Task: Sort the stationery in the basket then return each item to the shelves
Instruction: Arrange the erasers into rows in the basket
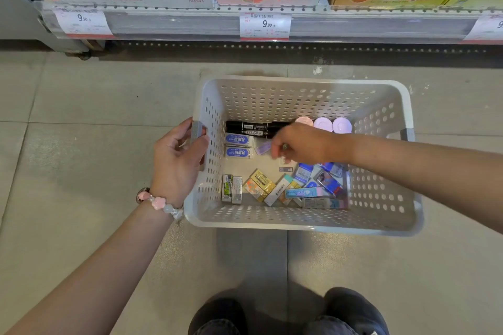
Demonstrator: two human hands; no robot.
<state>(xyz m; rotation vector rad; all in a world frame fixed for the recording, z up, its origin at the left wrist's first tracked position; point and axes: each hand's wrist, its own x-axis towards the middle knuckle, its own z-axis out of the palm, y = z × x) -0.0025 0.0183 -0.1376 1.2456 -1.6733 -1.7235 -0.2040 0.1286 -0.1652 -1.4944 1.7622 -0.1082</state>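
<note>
The left hand [177,155] grips the white perforated plastic basket [304,221] by its rim. The right hand [302,144] pinches a small pale-purple rectangular eraser [263,148]; blue-labelled white erasers [239,146] lie just left of its fingertips.

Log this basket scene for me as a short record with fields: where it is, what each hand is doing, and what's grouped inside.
place: white perforated basket on a tiled floor, in front of a shop shelf
left hand: grips the basket's left handle
right hand: inside the basket, fingers pinching a small purple eraser
far side: black markers, three round pastel cases
left side: two blue-labelled erasers stacked in a column
near side: two upright grey packs, a loose pile of mixed erasers
</note>
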